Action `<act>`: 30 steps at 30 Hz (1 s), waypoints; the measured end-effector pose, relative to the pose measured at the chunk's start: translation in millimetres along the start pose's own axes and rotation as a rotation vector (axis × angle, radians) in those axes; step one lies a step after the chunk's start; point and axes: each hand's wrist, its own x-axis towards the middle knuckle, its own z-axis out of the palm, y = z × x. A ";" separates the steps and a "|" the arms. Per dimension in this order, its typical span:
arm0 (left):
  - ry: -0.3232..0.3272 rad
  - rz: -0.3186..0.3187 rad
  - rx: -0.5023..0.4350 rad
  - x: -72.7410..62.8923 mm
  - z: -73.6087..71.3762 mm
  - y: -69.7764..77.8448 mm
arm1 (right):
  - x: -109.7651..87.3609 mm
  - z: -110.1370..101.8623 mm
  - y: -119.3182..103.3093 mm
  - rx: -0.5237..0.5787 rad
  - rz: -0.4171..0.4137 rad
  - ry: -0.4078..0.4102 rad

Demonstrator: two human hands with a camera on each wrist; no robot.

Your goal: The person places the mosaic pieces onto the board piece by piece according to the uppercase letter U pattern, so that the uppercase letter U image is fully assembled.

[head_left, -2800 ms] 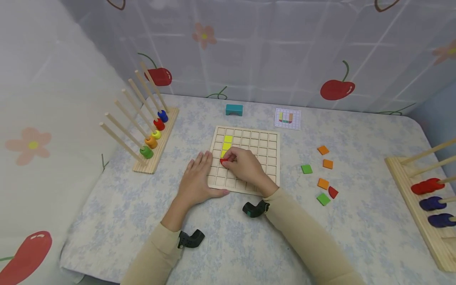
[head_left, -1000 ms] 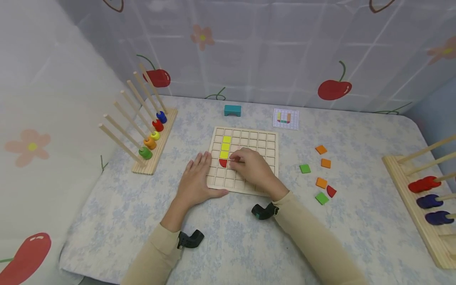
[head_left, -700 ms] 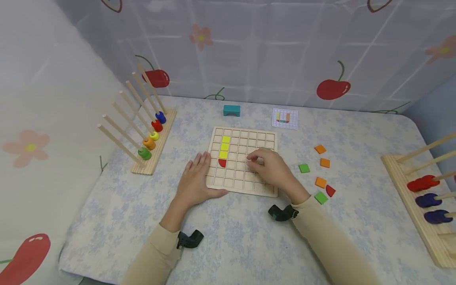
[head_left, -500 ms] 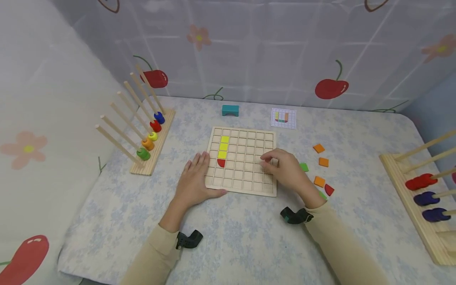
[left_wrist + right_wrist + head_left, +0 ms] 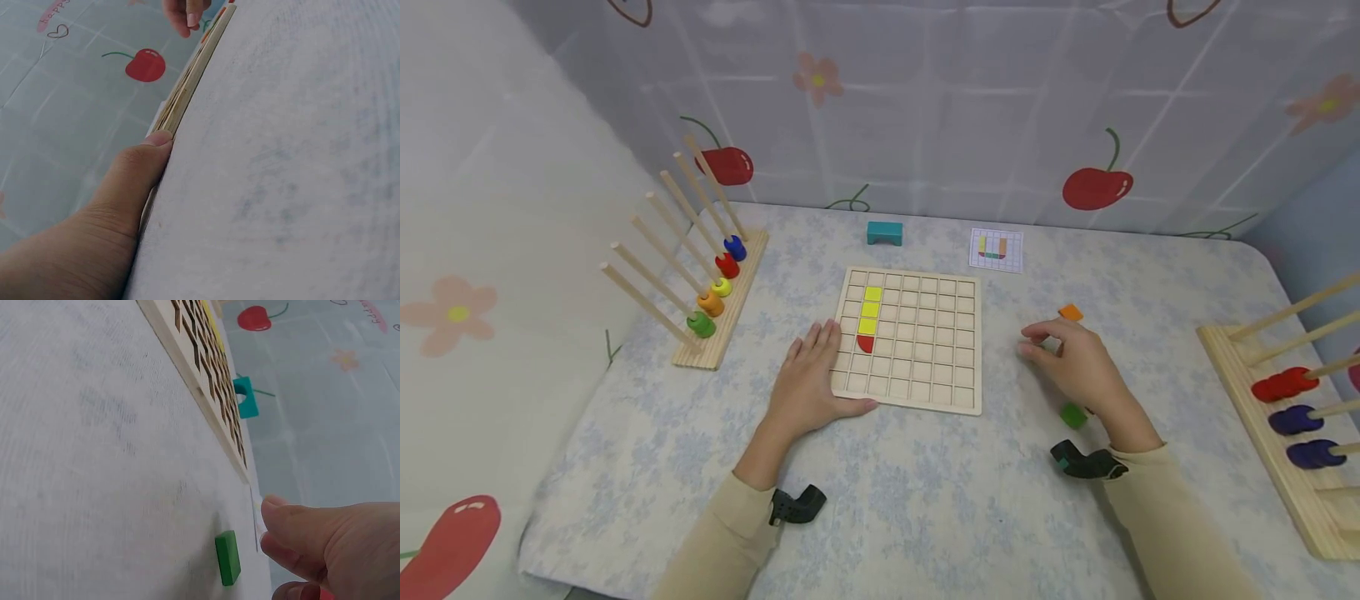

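Fingers [image 5: 813, 339] of my left hand [image 5: 805, 383] lie straight and slightly spread, the forefinger at the 9 o'clock edge of the wooden grid board [image 5: 951, 354], 12 being straight away from me. My left thumb runs along the near rim towards 7 o'clock, and the left wrist view shows its tip touching the board. The board lies flat on the patterned cloth [image 5: 917, 500]. In its cells, towards 10 o'clock from the middle, sit three yellow tiles [image 5: 870, 309] in a column, with a red quarter-round piece [image 5: 866, 343] directly at their 6 o'clock end, its curve turned towards 7 or 8.

My right hand [image 5: 1078, 358] is over the cloth at 3 o'clock, apart from the board, with its fingers loosely bent and a gap between thumb and forefinger. An orange tile [image 5: 1071, 312] shows at 12 o'clock from that hand, and a green tile [image 5: 1073, 415] at 6; the right wrist view shows a green tile apart from my thumb.

Beyond the board, a teal bridge block [image 5: 884, 233] stands just short of 12 o'clock and a printed card [image 5: 996, 250] lies between 1 and 2. A peg rack [image 5: 732, 311] with coloured beads [image 5: 702, 324] stands between 9 and 10, and another rack [image 5: 1265, 437] well off between 3 and 4.
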 end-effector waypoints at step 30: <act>-0.002 -0.003 -0.002 -1.4 -2.1 2.7 | -2.8 -8.6 19.5 -0.033 0.038 -0.147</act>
